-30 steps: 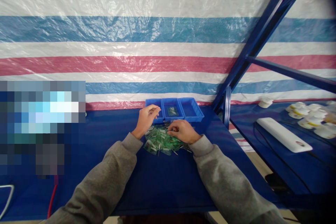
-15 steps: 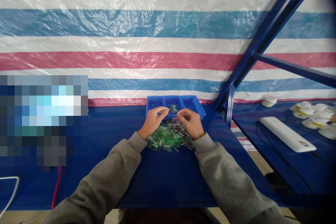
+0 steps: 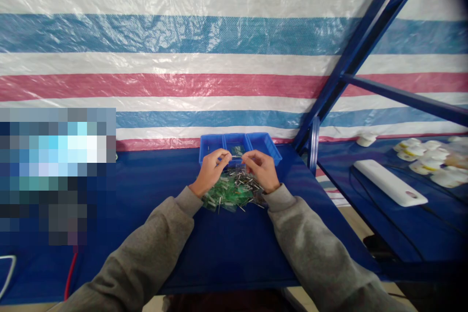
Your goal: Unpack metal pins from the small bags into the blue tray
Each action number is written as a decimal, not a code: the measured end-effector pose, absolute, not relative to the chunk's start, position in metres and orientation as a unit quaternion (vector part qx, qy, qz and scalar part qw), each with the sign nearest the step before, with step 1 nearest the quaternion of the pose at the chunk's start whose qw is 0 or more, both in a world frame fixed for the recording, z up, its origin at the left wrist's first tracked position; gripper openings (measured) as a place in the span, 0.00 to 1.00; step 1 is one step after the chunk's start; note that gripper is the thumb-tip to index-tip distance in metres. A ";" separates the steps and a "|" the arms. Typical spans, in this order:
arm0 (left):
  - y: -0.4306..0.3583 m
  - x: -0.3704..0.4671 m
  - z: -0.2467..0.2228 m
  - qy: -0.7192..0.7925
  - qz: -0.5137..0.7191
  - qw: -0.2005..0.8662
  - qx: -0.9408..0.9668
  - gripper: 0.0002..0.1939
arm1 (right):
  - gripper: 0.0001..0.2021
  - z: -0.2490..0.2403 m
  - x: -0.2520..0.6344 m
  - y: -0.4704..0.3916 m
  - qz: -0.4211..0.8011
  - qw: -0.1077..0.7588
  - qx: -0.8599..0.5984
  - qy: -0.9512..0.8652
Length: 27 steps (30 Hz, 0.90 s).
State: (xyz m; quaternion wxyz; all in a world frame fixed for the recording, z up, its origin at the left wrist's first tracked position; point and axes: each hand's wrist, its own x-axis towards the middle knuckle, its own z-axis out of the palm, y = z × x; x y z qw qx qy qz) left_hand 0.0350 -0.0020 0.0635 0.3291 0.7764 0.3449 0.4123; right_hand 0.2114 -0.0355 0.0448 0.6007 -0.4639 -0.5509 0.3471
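Observation:
Between the fingertips of my two hands spans a thin silvery rod (image 3: 237,157). My left hand (image 3: 209,171) pinches its left end, and my right hand (image 3: 263,171) pinches the other. Below them lies a heap of small green and clear pieces (image 3: 226,194) mixed with short metal pins (image 3: 246,180). Just behind the hands stands a blue three-part tray (image 3: 277,156). Its middle compartment holds a few small clear-green pieces (image 3: 237,149), and a tiny thin piece lies in the left one. My hands hide part of the tray's front.
A blue table (image 3: 234,248) bears the heap. At left is a pixelated area with a red cable (image 3: 70,275) below it. On the right, a blue metal frame (image 3: 345,66) rises beside another surface with a long white device (image 3: 389,183) and several white round parts (image 3: 427,163).
My hands have come slightly closer together, and the thin rod now shows between their fingertips. The whole view has shifted a little.

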 end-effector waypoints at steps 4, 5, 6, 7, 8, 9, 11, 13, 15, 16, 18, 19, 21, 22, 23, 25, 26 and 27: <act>-0.006 0.037 0.065 0.337 0.403 0.337 0.782 0.15 | 0.15 0.038 0.213 -0.033 0.306 0.585 -0.492 -0.568; -0.007 0.037 0.066 0.338 0.398 0.329 0.787 0.15 | 0.15 0.036 0.213 -0.033 0.298 0.580 -0.496 -0.573; -0.007 0.037 0.067 0.339 0.393 0.319 0.793 0.15 | 0.15 0.035 0.213 -0.032 0.290 0.576 -0.498 -0.579; -0.008 0.037 0.068 0.340 0.388 0.310 0.798 0.16 | 0.14 0.034 0.214 -0.032 0.282 0.573 -0.499 -0.586; -0.008 0.037 0.069 0.340 0.384 0.303 0.803 0.17 | 0.14 0.034 0.214 -0.033 0.274 0.570 -0.498 -0.593; -0.009 0.036 0.070 0.339 0.380 0.299 0.807 0.19 | 0.14 0.034 0.213 -0.033 0.265 0.568 -0.496 -0.601; -0.010 0.035 0.072 0.338 0.377 0.300 0.809 0.21 | 0.14 0.034 0.212 -0.034 0.250 0.564 -0.489 -0.616; -0.010 0.035 0.072 0.343 0.377 0.305 0.804 0.23 | 0.13 0.035 0.211 -0.035 0.241 0.559 -0.483 -0.630; -0.010 0.035 0.071 0.351 0.378 0.310 0.799 0.23 | 0.13 0.035 0.211 -0.035 0.233 0.554 -0.481 -0.638; -0.009 0.035 0.070 0.351 0.377 0.315 0.797 0.24 | 0.13 0.034 0.210 -0.035 0.228 0.553 -0.484 -0.639; -0.009 0.036 0.069 0.344 0.379 0.331 0.793 0.23 | 0.13 0.034 0.210 -0.035 0.211 0.552 -0.495 -0.637; -0.008 0.036 0.068 0.338 0.383 0.338 0.790 0.21 | 0.14 0.034 0.210 -0.035 0.202 0.552 -0.501 -0.635; -0.008 0.037 0.068 0.330 0.394 0.339 0.788 0.17 | 0.14 0.035 0.211 -0.035 0.189 0.550 -0.511 -0.633; -0.008 0.037 0.068 0.327 0.399 0.332 0.790 0.16 | 0.15 0.036 0.211 -0.035 0.185 0.548 -0.514 -0.633; -0.008 0.037 0.068 0.326 0.402 0.322 0.793 0.15 | 0.15 0.036 0.211 -0.035 0.182 0.546 -0.517 -0.633; -0.008 0.037 0.069 0.323 0.400 0.304 0.802 0.14 | 0.15 0.037 0.211 -0.036 0.180 0.542 -0.520 -0.635; -0.009 0.037 0.070 0.322 0.396 0.300 0.806 0.15 | 0.16 0.036 0.211 -0.036 0.180 0.540 -0.521 -0.637; -0.009 0.037 0.070 0.322 0.390 0.299 0.809 0.16 | 0.16 0.036 0.211 -0.036 0.181 0.538 -0.520 -0.638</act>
